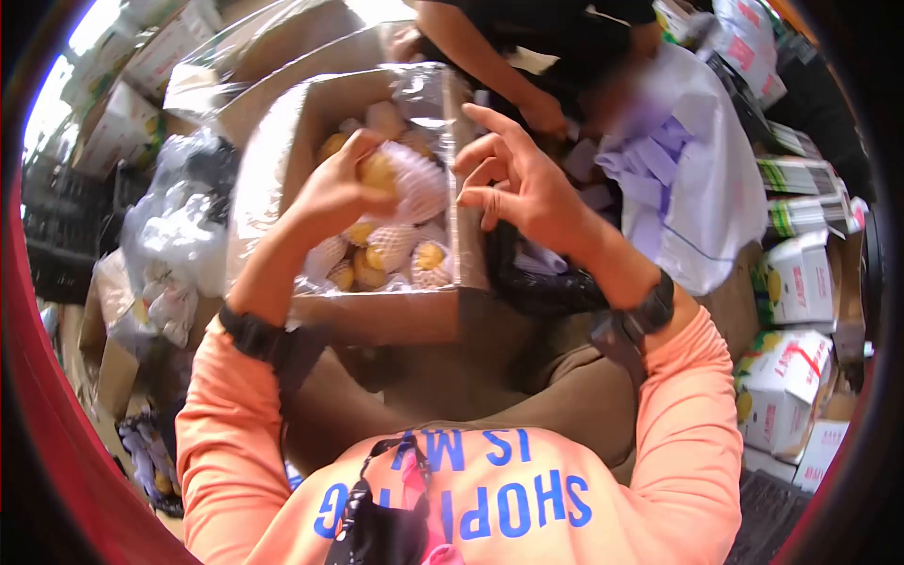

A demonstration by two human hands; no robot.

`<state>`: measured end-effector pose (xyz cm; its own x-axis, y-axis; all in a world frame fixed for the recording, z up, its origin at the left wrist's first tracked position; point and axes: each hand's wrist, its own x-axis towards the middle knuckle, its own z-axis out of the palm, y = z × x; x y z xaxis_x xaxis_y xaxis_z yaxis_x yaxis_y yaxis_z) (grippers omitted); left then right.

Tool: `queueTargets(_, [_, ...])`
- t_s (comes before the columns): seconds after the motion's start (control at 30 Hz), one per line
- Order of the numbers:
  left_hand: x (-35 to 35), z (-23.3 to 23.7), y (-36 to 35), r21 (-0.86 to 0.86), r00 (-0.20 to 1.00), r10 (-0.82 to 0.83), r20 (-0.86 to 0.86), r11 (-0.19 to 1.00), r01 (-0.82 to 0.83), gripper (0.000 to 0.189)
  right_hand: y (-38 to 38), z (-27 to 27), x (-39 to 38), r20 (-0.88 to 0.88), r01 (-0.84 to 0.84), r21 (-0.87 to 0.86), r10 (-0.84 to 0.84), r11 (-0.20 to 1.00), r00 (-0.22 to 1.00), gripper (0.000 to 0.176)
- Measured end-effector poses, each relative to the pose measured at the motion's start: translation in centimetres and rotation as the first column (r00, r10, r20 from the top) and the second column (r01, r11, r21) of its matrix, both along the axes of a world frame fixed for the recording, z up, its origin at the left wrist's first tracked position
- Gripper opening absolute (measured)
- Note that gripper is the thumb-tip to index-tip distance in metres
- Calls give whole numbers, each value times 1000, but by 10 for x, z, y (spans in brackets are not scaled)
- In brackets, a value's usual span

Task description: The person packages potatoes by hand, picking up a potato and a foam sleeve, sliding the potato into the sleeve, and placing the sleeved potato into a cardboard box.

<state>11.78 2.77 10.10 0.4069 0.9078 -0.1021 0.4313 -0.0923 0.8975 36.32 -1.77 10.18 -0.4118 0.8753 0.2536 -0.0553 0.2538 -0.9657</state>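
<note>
Cardboard rim (377,301) around fruit (384,252) (hands (330,196) apart)

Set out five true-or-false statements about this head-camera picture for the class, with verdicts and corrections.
1. The left hand holds a yellow fruit. True.
2. The right hand grips a netted fruit. False: the right hand holds nothing visible.
3. The cardboard box contains netted fruit. True.
4. The wearer's sleeves are blue. False: the sleeves are orange; the lettering is blue.
5. Another person's hand is in view. True.
</note>
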Motion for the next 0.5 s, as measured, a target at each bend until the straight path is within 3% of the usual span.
queueTargets(0.03, [-8,-18,1,141,973,39,-227,990,-6,61,10,-2,21,97,59,-28,-56,998,994,49])
queueTargets(0.07, [-10,-12,-7,225,867,42,-497,971,82,59,23,-3,48,196,116,-50,-104,992,975,43])
queueTargets(0.13, [-30,-35,-2,83,800,-42,-598,990,114,54,53,-57,117,499,416,229,-473,880,726,25])
queueTargets(0.17, [-38,-40,2,-57,750,-169,-639,983,173,54,59,-86,151,669,467,179,-455,866,588,21])
queueTargets(0.23, [-62,-78,10,-184,691,-402,-601,910,370,60,53,-127,192,791,480,-169,-172,861,587,17])
queueTargets(0.27, [-63,-97,8,-232,656,-449,-607,889,394,61,48,-149,200,712,503,-343,-130,794,690,15])
queueTargets(0.3, [-73,-124,10,-238,634,-467,-617,878,416,59,43,-160,198,703,468,-446,-25,763,711,19])
queueTargets(0.33, [-72,-131,12,-246,612,-482,-627,868,432,58,41,-150,184,744,443,-538,157,717,649,34])
queueTargets(0.37, [-73,-136,15,-249,612,-484,-626,867,432,58,35,-141,169,768,460,-569,242,682,593,53])
queueTargets(0.4, [-63,-123,14,-283,535,-495,-685,857,430,54,31,-152,157,766,457,-574,248,680,593,53])
queueTargets(0.43, [-53,-110,12,-317,449,-504,-738,846,428,51,26,-166,147,872,332,-418,271,846,407,53])
queueTargets(0.47, [-42,-97,13,-318,444,-504,-741,846,429,51,26,-176,141,951,152,-259,224,954,213,53])
queueTargets(0.5, [-29,-85,15,-291,369,-437,-820,874,389,48,30,-175,137,952,155,-254,218,955,217,53])
